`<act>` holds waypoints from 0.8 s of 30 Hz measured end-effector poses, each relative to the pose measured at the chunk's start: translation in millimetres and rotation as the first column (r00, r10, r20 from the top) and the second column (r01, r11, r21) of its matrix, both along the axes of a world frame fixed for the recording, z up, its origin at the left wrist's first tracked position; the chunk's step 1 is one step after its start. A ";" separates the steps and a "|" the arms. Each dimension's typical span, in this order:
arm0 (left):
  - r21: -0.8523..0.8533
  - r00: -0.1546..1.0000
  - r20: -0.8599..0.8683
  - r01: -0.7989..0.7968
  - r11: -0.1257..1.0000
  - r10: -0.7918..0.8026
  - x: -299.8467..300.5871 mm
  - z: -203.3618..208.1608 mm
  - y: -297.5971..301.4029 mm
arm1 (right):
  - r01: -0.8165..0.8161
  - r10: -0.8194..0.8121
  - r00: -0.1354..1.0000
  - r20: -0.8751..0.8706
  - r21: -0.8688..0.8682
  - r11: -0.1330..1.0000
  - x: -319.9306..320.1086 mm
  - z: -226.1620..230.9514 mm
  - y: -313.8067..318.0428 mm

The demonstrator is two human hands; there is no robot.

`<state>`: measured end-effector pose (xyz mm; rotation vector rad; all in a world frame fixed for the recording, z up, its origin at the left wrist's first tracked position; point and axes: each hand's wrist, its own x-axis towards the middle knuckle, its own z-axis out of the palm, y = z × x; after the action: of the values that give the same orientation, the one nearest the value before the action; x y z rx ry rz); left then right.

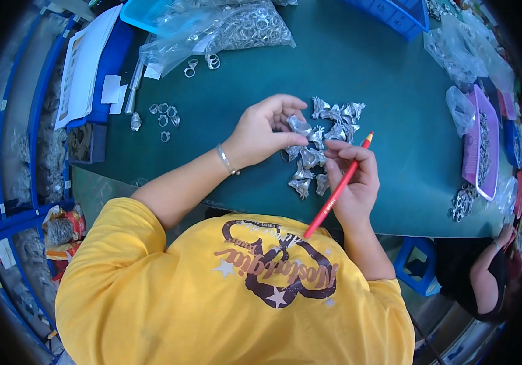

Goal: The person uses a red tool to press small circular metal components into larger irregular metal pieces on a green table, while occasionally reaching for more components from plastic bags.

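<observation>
The left hand point(262, 129) pinches a silvery ring-like metal piece point(299, 126) between thumb and fingers, above the near side of the work table. The right hand point(358, 185) is curled around a red pencil point(337, 198), its tan tip pointing away from the body and clear of the piece; whether its fingertips grip anything else, I cannot tell. The step in hand seems to be checking one piece; the next move probably calls for a steady pinch and, if marking, turning the pencil tip toward it. Similar silvery castings point(337, 114) cluster beside both hands on the green tabletop point(224, 91). Farther left lie loose rings point(163, 120); beyond, a clear bag of rings point(255, 27).
</observation>
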<state>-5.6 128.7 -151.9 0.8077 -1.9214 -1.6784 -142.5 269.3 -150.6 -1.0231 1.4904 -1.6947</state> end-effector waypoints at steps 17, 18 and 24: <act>0.450 0.955 -0.296 0.111 0.886 0.031 20.3 8.8 51.5 | 0.009 -0.011 0.999 -0.030 -0.058 0.998 11.0 21.1 3.4; 0.505 0.960 -0.277 0.111 0.856 0.039 19.8 10.0 51.6 | 0.052 -0.059 0.993 -0.106 -0.070 0.996 9.0 21.9 4.6; 0.184 0.988 -0.147 0.074 0.980 -0.047 19.9 9.6 50.9 | -0.156 0.030 0.928 -0.371 -0.312 0.937 -0.4 19.7 15.6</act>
<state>14.3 179.5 -142.3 0.6836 -1.7260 -1.9241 -142.9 284.9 -130.9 -1.6406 1.3611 -1.7991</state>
